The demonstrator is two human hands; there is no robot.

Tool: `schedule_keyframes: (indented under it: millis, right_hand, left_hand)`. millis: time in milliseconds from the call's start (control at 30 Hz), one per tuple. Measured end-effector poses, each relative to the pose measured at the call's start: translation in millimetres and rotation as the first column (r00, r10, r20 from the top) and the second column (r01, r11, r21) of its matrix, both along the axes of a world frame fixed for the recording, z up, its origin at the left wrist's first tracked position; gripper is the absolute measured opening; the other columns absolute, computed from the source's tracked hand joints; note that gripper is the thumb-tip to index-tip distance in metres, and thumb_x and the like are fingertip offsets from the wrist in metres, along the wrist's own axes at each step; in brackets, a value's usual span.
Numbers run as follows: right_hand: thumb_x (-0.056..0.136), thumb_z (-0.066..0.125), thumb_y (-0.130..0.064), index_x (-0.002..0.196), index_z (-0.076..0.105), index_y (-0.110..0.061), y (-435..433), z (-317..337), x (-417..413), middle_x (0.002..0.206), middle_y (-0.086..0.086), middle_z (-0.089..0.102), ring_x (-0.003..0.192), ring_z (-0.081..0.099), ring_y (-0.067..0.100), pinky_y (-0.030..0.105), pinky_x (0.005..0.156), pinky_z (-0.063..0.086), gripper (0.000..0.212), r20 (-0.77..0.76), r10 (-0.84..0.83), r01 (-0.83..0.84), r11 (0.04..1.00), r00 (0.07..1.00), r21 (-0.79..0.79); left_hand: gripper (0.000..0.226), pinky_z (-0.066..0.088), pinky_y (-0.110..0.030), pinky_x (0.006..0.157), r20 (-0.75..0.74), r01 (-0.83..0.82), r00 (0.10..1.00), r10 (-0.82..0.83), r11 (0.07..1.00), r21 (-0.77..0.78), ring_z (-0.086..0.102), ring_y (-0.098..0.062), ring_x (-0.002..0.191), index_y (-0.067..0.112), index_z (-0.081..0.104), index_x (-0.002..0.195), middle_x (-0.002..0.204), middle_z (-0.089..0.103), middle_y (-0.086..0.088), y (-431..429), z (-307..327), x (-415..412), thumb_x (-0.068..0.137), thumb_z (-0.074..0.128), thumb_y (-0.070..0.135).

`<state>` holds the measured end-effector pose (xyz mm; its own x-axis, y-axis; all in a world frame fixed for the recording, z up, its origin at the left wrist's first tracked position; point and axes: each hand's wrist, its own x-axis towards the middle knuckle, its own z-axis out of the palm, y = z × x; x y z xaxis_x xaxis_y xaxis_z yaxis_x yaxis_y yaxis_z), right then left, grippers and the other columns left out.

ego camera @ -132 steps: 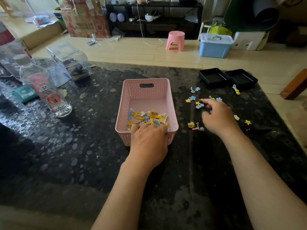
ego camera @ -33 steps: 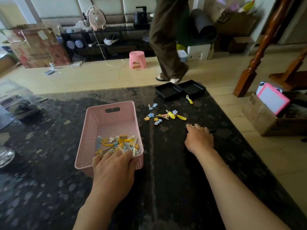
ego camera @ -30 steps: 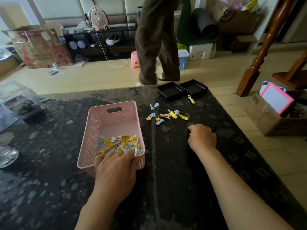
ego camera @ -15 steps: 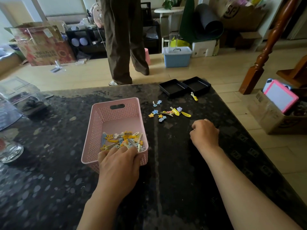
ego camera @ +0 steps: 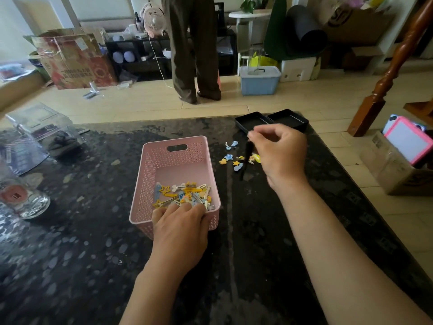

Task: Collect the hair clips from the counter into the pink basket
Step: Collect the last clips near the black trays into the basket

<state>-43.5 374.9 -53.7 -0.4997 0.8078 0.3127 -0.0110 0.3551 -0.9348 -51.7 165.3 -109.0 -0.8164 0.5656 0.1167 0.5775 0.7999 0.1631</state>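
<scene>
Head view: the left hand [ego camera: 180, 233] grips the near rim of the pink basket [ego camera: 150, 160], its fingers curled over it, touching the hair clips [ego camera: 185, 193] heaped inside. The right hand [ego camera: 281, 156] pinches a thin black clip [ego camera: 245, 160] above the tabletop [ego camera: 82, 231], over the loose clips [ego camera: 230, 158] lying right of the basket.

Far beyond the right hand [ego camera: 278, 153], up to its right, a brown cardboard box [ego camera: 356, 22] has big black letters on its side; one looks like an S, the rest cannot be read. Far beyond the left hand [ego camera: 180, 233], up to its left, a red box [ego camera: 77, 64] shows a row of pale signs, too blurry to read. A bottle [ego camera: 21, 198] far left of that hand has a red label, also too blurry.
</scene>
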Motion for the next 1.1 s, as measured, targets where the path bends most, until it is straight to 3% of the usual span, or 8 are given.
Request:
schedule_keyframes:
  millis: [200, 400, 533, 700, 867, 1000, 1033, 1100]
  right_hand:
    - [0.083, 0.076, -0.02, 0.08, 0.073, -0.015, -61.7, -4.8, -13.6, 0.074, -0.008, 0.07, 0.07, 0.066, 0.004, 0.018, 0.065, 0.055, 0.007, -0.033, 0.216, -0.215, 0.976, 0.976, 0.044]
    - [0.087, 0.072, -0.018, 0.084, 0.072, -0.012, -81.0, -18.7, -17.7, 0.082, -0.001, 0.068, 0.074, 0.065, 0.009, 0.027, 0.067, 0.057, 0.006, 0.018, 0.317, -0.313, 0.926, 0.948, 0.209]
    - [0.086, 0.072, -0.011, 0.085, 0.073, -0.008, -92.7, -18.0, -18.4, 0.087, 0.002, 0.065, 0.076, 0.062, 0.011, 0.027, 0.068, 0.055, 0.003, -0.054, 0.339, -0.299, 0.885, 0.939, 0.357]
    - [0.086, 0.073, -0.008, 0.084, 0.071, -0.009, -96.7, -11.4, -22.9, 0.086, 0.003, 0.066, 0.074, 0.067, 0.012, 0.031, 0.068, 0.058, 0.003, -0.206, 0.332, -0.291, 0.934, 0.92, 0.206]
    - [0.091, 0.067, -0.017, 0.089, 0.073, -0.009, -77.6, -23.6, -20.6, 0.086, 0.001, 0.07, 0.08, 0.064, 0.012, 0.03, 0.072, 0.054, 0.01, 0.048, 0.422, -0.422, 0.877, 0.905, 0.231]
    - [0.099, 0.052, -0.015, 0.111, 0.069, -0.008, -30.9, -37.4, -16.5, 0.105, 0.011, 0.064, 0.098, 0.059, 0.024, 0.03, 0.079, 0.043, 0.023, 0.346, 0.17, -0.29, 0.897, 0.923, 0.334]
    - [0.098, 0.052, -0.016, 0.122, 0.063, -0.009, -14.6, -45.6, -13.6, 0.117, 0.015, 0.059, 0.108, 0.055, 0.03, 0.035, 0.088, 0.044, 0.028, 0.485, 0.05, -0.245, 0.905, 0.873, 0.348]
    - [0.093, 0.057, -0.019, 0.139, 0.047, -0.014, 12.8, -60.1, -2.1, 0.137, 0.017, 0.045, 0.122, 0.046, 0.038, 0.043, 0.098, 0.041, 0.047, 0.753, -0.145, -0.161, 0.935, 0.642, 0.317]
  left_hand:
    - [0.025, 0.027, -0.039, 0.08, -0.045, 0.023, 0.999, -0.022, 0.999, 0.032, 0.052, -0.018, 0.08, 0.03, 0.047, 0.078, 0.078, 0.054, 0.013, -1.8, -5.5, -0.9, 0.095, 0.039, 0.046]
    - [0.027, 0.029, -0.039, 0.082, -0.06, 0.03, 0.998, -0.028, 0.999, 0.027, 0.053, -0.019, 0.08, 0.029, 0.051, 0.079, 0.076, 0.054, 0.012, -1.2, -9.2, -3.7, 0.095, 0.039, 0.046]
    - [0.041, 0.027, -0.038, 0.081, -0.064, 0.04, 0.997, -0.04, 0.999, -0.003, 0.054, -0.018, 0.084, 0.031, 0.058, 0.091, 0.081, 0.057, 0.012, -1.5, -7.2, -3.0, 0.091, 0.021, 0.048]
    - [0.049, 0.027, -0.039, 0.079, -0.085, 0.042, 0.996, -0.042, 0.999, 0.003, 0.053, -0.019, 0.082, 0.03, 0.057, 0.088, 0.081, 0.058, 0.011, -0.1, -9.8, -4.1, 0.087, 0.012, 0.05]
    - [0.029, 0.03, -0.04, 0.08, -0.082, 0.049, 0.996, -0.046, 0.998, 0.041, 0.055, -0.021, 0.08, 0.028, 0.055, 0.08, 0.076, 0.057, 0.012, -2.4, -12.2, -3.9, 0.093, 0.037, 0.047]
    - [0.025, 0.029, -0.041, 0.083, -0.043, 0.022, 0.999, -0.021, 1.0, 0.008, 0.055, -0.02, 0.088, 0.029, 0.053, 0.084, 0.085, 0.059, 0.012, -0.9, -7.2, -2.5, 0.095, 0.037, 0.046]
    - [0.026, 0.029, -0.04, 0.084, -0.036, 0.02, 0.999, -0.02, 1.0, 0.009, 0.055, -0.019, 0.088, 0.03, 0.053, 0.085, 0.086, 0.059, 0.012, -0.8, -5.9, -2.0, 0.096, 0.036, 0.046]
    - [0.026, 0.028, -0.039, 0.085, -0.023, 0.017, 1.0, -0.016, 1.0, 0.012, 0.053, -0.017, 0.088, 0.031, 0.051, 0.084, 0.085, 0.055, 0.014, -0.6, -4.1, -1.3, 0.096, 0.034, 0.046]
